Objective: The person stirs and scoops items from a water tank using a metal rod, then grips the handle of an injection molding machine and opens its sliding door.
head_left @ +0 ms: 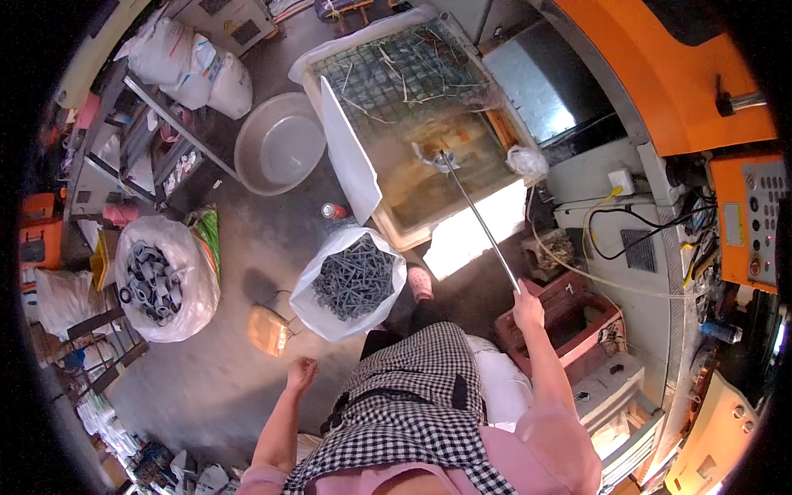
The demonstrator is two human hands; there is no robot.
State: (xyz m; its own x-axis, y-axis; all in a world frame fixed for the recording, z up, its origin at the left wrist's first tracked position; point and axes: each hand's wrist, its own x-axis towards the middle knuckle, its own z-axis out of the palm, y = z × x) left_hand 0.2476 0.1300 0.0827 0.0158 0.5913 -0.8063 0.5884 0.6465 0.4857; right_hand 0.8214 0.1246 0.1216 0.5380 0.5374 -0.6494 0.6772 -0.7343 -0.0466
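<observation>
My right hand (529,308) is closed around the near end of a long thin metal rod (483,223). The rod reaches forward over a large tub of brownish water (412,177), and its far end meets a small pale piece (435,158) at the water surface. My left hand (303,374) hangs over the floor with its fingers curled in and nothing visible in it. Between my left hand and the tub stands a white bag (310,304) full of dark grey strip-like parts (355,276).
An empty round basin (280,144) stands left of the tub, with a red can (333,211) nearby. Another bag (201,285) holds grey rings at left. A tan container (268,331) lies on the floor. An orange machine (751,219) and reddish bin (569,318) are at right.
</observation>
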